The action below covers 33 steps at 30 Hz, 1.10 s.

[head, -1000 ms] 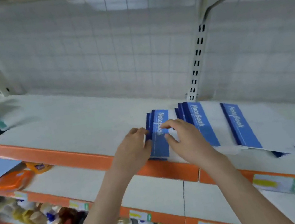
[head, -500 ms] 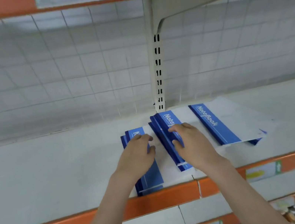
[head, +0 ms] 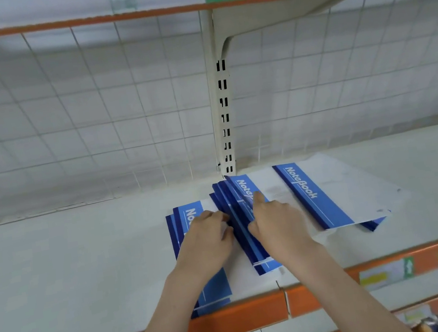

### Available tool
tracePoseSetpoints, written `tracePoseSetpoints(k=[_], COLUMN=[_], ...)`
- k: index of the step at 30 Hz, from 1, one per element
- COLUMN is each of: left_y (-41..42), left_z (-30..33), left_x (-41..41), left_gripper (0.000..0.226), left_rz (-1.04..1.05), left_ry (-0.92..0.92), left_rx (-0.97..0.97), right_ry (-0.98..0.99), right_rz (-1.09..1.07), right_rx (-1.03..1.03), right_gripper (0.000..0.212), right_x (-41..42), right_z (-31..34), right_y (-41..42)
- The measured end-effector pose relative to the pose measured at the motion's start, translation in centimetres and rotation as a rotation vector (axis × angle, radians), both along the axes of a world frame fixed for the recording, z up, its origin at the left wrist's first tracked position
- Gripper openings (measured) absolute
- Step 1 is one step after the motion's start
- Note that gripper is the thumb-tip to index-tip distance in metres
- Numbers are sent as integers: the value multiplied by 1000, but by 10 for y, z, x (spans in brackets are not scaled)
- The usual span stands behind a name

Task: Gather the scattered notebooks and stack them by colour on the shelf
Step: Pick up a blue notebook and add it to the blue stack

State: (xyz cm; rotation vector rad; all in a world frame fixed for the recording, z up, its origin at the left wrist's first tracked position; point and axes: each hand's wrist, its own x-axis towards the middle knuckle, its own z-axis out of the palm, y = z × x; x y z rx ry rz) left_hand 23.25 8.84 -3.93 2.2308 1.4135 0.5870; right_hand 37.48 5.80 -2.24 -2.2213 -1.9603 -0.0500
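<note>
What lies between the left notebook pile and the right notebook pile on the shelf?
In the head view, a middle pile of blue notebooks lies between the left pile and right pile, with the right hand on it.

Both your hands are down on the blue notebooks on the shelf [head: 71, 277]. Your left hand [head: 207, 243] rests on the left pile [head: 212, 291], your right hand [head: 277, 228] on the middle pile [head: 236, 206], fingers curled at its edge. A third notebook [head: 329, 191] lies just right, partly overlapped.
</note>
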Motion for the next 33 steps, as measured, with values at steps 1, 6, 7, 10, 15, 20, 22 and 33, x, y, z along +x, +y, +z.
tracePoseSetpoints(k=[1, 6, 7, 10, 15, 20, 22, 33], left_y=[0, 2, 3, 6, 9, 8, 9, 12], left_z=[-1, -5, -6, -8, -13, -17, -18, -13], left_x=[0, 3, 5, 7, 6, 8, 7, 37], left_gripper=[32, 34, 35, 39, 41, 41, 41, 30], left_rz=[4, 10, 12, 18, 32, 49, 51, 132], left_ry=[-4, -25, -22, -19, -35, -30, -27, -163], left_rx=[3, 16, 20, 22, 14, 34, 35, -39], right_ry=[-14, 57, 77, 95, 78, 79, 74, 111], right_rz=[7, 70, 76, 140, 148, 122, 121, 130], right_rx=[26, 75, 82, 80, 30, 48, 52, 115], right_gripper=[56, 40, 31, 27, 37, 23, 20, 33], right_x=[1, 15, 15, 5, 1, 1, -1, 9], right_z=[0, 4, 6, 3, -3, -2, -1, -2], right_y=[2, 7, 7, 4, 5, 5, 6, 8])
